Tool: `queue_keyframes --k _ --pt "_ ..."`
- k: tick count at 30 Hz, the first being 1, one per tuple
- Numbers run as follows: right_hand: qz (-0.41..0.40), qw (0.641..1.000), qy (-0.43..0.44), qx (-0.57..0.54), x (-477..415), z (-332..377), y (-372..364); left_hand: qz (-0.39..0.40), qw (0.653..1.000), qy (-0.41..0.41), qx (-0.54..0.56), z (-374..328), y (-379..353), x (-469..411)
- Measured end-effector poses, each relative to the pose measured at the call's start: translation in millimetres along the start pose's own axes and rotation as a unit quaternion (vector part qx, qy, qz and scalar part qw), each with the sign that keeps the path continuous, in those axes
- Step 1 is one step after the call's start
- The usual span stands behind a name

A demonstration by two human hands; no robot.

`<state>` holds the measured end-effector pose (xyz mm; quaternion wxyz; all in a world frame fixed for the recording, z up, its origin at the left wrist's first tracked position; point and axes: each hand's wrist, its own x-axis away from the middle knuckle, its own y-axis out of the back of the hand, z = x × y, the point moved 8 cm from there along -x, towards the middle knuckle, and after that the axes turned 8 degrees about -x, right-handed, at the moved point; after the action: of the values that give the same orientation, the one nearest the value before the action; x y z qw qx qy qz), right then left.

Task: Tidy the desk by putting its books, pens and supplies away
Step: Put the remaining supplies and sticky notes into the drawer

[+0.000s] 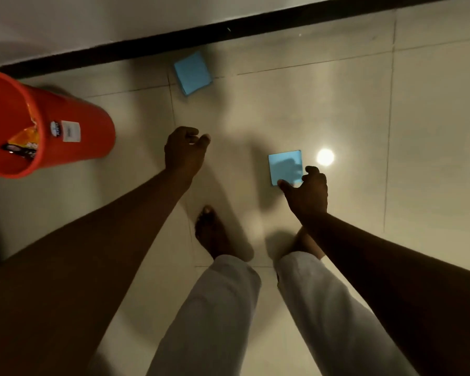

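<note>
Two light blue square note pads lie on the tiled floor. One blue pad (pixel 192 72) rests far ahead near the dark skirting. The other blue pad (pixel 285 166) lies to the right, and my right hand (pixel 305 189) reaches down over its near right corner, fingers loosely curled, thumb at its near edge; whether it touches the pad is unclear. My left hand (pixel 185 150) hangs in the air left of centre with fingers loosely curled and nothing in it.
An orange bin (pixel 65 131) with a wrapper inside stands on the floor at left. A dark skirting (pixel 228 29) runs along the wall ahead. My bare feet (pixel 215 234) and light trousers are below. A lamp glare (pixel 325 157) shines on the tiles.
</note>
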<state>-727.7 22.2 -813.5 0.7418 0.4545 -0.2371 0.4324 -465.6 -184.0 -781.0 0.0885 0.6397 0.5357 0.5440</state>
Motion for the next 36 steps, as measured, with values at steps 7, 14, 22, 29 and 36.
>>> queue_keyframes --k 7,14,22,29,36 --pt "-0.105 0.994 -0.012 0.013 -59 -17 -48 -0.059 0.998 0.022 0.019 11 -10 -119" --pt "-0.160 0.986 -0.006 0.056 -77 -21 -57 -0.092 0.994 0.038 0.053 -4 -16 -193" --pt "-0.112 0.992 0.043 -0.031 -90 -25 -45 -0.077 0.988 0.135 0.020 -9 -36 -255" --pt "-0.143 0.989 0.019 0.041 -68 -25 -63 -0.108 0.985 0.122 0.051 -8 -43 -254" --pt "-0.105 0.992 -0.064 -0.002 -72 -38 -67 -0.124 0.990 -0.001 0.063 -14 -28 -182"
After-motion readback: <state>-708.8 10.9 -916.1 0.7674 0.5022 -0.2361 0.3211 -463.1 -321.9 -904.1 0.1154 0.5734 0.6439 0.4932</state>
